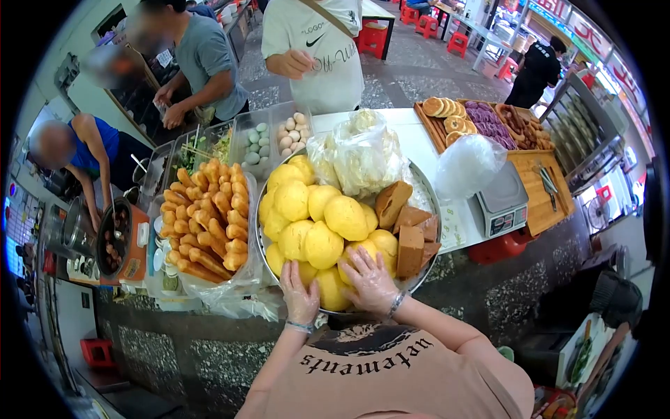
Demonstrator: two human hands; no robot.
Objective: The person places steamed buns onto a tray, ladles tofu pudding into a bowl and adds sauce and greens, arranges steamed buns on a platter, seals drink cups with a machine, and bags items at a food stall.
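Observation:
A round metal tray [431,269] in front of me is heaped with yellow buns [323,244]. My left hand [301,297], in a clear plastic glove, rests at the near left edge of the heap with its fingers stretched out. Against the near buns lies my right hand [373,283], also gloved, fingers spread. One yellow bun [333,289] sits between the two hands. Brown cake pieces [410,250] stand on the tray's right side. At its back are plastic bags [361,157] with pale food inside.
Fried dough sticks [209,216] pile up at left, before egg bins [258,143]. A digital scale [501,199], a clear bag [471,166], tongs [548,183] and trays of flat cakes [453,122] are at right. A customer [314,52] stands opposite; other people work at left.

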